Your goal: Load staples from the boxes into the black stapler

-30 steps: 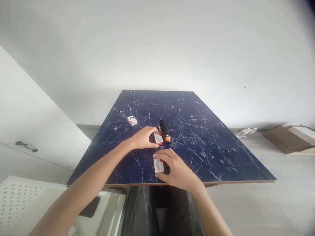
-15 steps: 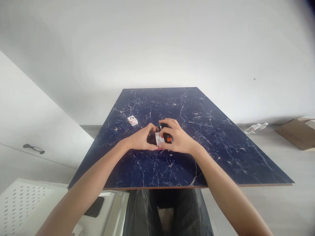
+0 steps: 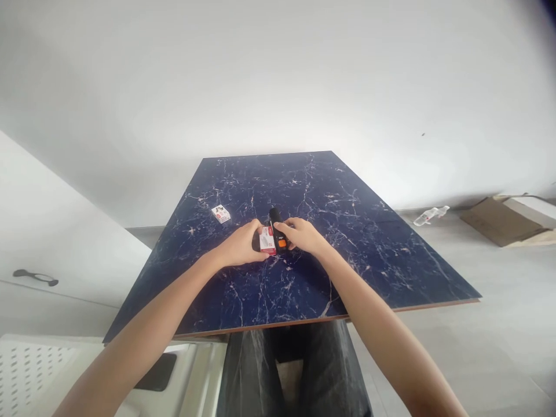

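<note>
In the head view, my left hand (image 3: pixel 241 244) grips a small white-and-red box (image 3: pixel 266 242) between thumb and fingers, near the middle of the table. Right beside that box is a black handheld device (image 3: pixel 280 238) with an orange button; its exact kind I cannot tell. My right hand (image 3: pixel 304 236) is closed around the device's right side, with a digit resting on its top. Part of the device is hidden under those fingers. Another small white-and-red box (image 3: pixel 220 214) lies on the table, beyond my left hand and to its left.
The dark blue marble-patterned table (image 3: pixel 269 174) reaches to a pale wall. On the floor at right are a plastic bottle (image 3: pixel 431 216) and a cardboard box (image 3: pixel 504 220). A dark, phone-like slab (image 3: pixel 157 372) lies on a white surface at lower left, near a cabinet handle (image 3: pixel 35 277).
My right hand has drawn back from the box onto the device, uncovering more of both. My left hand still grips the box. The whole view has shifted slightly.
</note>
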`<state>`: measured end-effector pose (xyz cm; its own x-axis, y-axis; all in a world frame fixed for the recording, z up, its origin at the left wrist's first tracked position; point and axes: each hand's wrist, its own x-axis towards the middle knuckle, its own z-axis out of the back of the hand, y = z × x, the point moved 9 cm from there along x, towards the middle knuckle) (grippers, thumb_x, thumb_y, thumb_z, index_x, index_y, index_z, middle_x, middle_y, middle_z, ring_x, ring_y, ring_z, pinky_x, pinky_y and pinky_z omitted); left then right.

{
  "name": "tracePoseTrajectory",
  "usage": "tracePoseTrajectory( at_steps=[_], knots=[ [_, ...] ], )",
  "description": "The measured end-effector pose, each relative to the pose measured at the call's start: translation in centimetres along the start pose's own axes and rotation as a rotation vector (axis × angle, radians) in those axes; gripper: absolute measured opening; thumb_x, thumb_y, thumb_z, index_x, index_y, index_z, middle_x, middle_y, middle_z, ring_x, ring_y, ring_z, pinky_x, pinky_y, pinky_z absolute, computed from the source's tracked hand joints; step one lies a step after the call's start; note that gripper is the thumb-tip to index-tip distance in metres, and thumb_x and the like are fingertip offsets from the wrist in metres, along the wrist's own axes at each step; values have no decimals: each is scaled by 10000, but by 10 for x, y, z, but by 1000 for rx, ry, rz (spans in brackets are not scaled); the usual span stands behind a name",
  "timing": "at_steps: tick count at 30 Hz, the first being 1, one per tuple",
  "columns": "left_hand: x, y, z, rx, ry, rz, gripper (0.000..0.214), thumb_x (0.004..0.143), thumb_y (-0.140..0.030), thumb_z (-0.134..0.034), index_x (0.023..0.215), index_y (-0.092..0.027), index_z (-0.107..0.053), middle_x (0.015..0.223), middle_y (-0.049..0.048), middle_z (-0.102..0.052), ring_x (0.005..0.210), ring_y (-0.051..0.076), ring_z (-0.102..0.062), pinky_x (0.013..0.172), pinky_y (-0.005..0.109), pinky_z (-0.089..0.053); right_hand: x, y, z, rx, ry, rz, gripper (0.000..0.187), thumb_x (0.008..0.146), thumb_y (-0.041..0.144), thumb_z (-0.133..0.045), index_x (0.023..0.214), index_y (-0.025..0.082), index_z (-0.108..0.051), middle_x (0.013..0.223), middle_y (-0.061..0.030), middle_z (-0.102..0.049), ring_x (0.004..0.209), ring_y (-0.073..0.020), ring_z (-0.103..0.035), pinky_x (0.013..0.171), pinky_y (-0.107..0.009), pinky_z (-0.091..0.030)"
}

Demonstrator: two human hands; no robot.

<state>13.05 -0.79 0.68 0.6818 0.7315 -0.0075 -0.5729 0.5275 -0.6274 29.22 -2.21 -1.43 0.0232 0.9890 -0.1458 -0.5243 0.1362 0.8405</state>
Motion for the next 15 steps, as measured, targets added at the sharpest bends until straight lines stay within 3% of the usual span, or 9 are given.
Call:
tracePoseTrajectory(
  at_steps=[6,11,15],
  knots=[
    [-1,1,1,15,57,0,547,670,-467,-794,1045,-257,-456,1035,62,-657,842,269,-646,676,377,-486,0,-1,-9,111,63,-10,435,898,585,-603,937,162,-697,828,-92,-751,641,-202,-714,575,-295,-582],
    [-1,-9,12,41,-10,-133,447,750,-511,-726,1013,-244,-481,1265,114,-582,1121,310,-574,859,430,-487,1,-6,-6,133,62,-27,429,889,580,-620,941,160,-694,826,-96,-750,655,-212,-723,611,-318,-604],
    [1,-10,11,68,-6,-145,431,740,-536,-740,918,-235,-488,1194,91,-615,1050,293,-584,860,428,-475,-1,-4,-3,147,68,-15,401,895,557,-618,916,165,-697,836,-99,-754,650,-223,-729,609,-324,-605]
  ],
)
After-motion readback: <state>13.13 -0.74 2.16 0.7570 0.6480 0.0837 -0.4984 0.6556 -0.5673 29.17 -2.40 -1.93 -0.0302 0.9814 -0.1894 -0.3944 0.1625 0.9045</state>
